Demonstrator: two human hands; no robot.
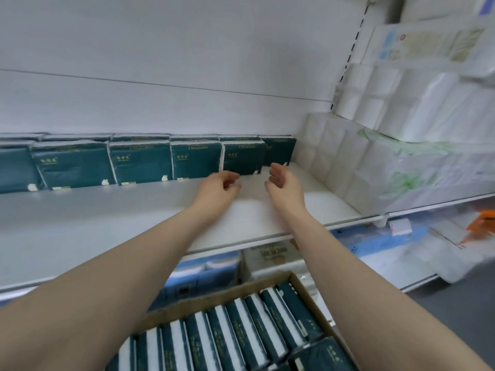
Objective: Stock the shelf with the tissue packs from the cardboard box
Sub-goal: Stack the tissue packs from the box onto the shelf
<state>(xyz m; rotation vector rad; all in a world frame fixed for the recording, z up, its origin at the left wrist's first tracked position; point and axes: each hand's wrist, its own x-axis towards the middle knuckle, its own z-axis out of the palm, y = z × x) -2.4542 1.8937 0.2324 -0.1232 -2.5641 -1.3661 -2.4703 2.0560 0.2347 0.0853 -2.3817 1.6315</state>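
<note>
Shelf (107, 223): tissue packs (139, 163) stand in a row along the back edge. Cardboard box (308, 287) sits below the front edge, full of more packs. Left hand (218, 187) and right hand (284, 183) are near the row's right end, fingers (231, 176) loosely curled, half open, holding nothing.

White shelf (134, 218): teal tissue packs (139, 163) upright along back.

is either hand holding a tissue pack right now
No, the left hand and right hand are both empty above the shelf, just in front of the packs.
</note>
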